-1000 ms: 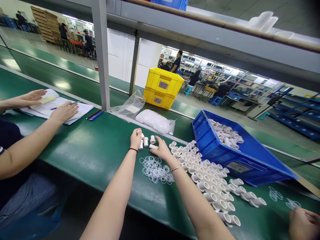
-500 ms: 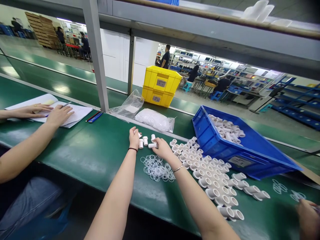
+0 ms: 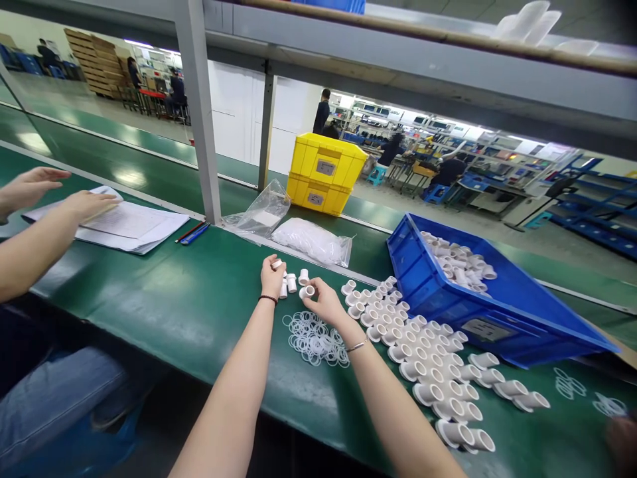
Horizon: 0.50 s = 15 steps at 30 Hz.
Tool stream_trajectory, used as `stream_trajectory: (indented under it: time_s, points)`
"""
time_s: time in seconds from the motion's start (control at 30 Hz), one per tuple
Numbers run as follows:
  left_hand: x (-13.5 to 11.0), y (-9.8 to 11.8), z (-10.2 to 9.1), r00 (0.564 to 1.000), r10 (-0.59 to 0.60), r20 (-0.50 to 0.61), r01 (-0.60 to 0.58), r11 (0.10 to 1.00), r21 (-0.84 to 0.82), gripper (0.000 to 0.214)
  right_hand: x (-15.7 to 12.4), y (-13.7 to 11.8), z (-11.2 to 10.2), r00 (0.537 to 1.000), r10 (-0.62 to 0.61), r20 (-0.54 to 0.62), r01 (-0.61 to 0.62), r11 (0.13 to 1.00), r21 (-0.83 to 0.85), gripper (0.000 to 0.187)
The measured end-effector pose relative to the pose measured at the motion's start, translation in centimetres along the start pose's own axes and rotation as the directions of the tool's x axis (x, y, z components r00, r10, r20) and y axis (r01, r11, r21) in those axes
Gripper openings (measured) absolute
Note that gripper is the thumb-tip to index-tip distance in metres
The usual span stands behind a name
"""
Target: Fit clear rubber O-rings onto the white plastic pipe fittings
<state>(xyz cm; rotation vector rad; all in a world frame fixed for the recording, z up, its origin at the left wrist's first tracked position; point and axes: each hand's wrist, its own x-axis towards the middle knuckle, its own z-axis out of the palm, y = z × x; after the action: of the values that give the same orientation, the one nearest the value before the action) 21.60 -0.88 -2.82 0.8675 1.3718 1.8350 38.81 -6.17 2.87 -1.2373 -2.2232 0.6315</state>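
My left hand (image 3: 270, 277) is closed round a white flanged plastic sleeve (image 3: 277, 264), its fingers hiding part of it. Between the thumb and fingers of my right hand (image 3: 324, 302) is another such sleeve (image 3: 307, 292), its open end facing me. A few loose sleeves (image 3: 291, 283) stand on the green table between the two hands. Just below them lies a pile of thin translucent rings (image 3: 316, 338). To the right of my right forearm, many white sleeves (image 3: 423, 358) lie tilted in packed rows.
A blue bin (image 3: 497, 318) of sleeves stands at the right. Behind are a bag of white material (image 3: 311, 240) and stacked yellow crates (image 3: 326, 172). At left, a co-worker's hands (image 3: 82, 206) are over papers (image 3: 139, 229), beside pens (image 3: 194, 232). More rings (image 3: 567, 384) lie far right.
The sleeve in my right hand has turned from lying sideways to showing its open end. The co-worker's hands have moved left, one lifting off the papers. The view has shifted slightly.
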Motion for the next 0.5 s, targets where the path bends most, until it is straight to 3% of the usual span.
stream_trajectory:
  time_s: [0.13,0.23,0.33,0.5]
  points:
    - [-0.4,0.6,-0.3,0.995,0.095,0.019,-0.097,0.989,0.114,0.041,-0.2,-0.1,0.1,0.993,0.017,0.114,-0.014,0.999,-0.030,0.030]
    - [-0.7,1.0,-0.4,0.986,0.152,0.071,-0.165,0.953,0.254,0.042,0.3,-0.1,-0.4,0.998,0.015,0.057,-0.015,1.000,-0.003,0.034]
    - [-0.8,1.1,-0.4,0.983,0.149,0.104,-0.174,0.940,0.294,0.045,1.9,0.2,-0.7,1.000,0.006,-0.019,-0.007,0.999,-0.043,0.042]
    - [-0.9,1.4,-0.4,0.986,0.117,0.122,-0.148,0.946,0.288,0.052,5.5,1.3,0.1,0.993,0.093,0.071,-0.084,0.988,-0.129,0.047]
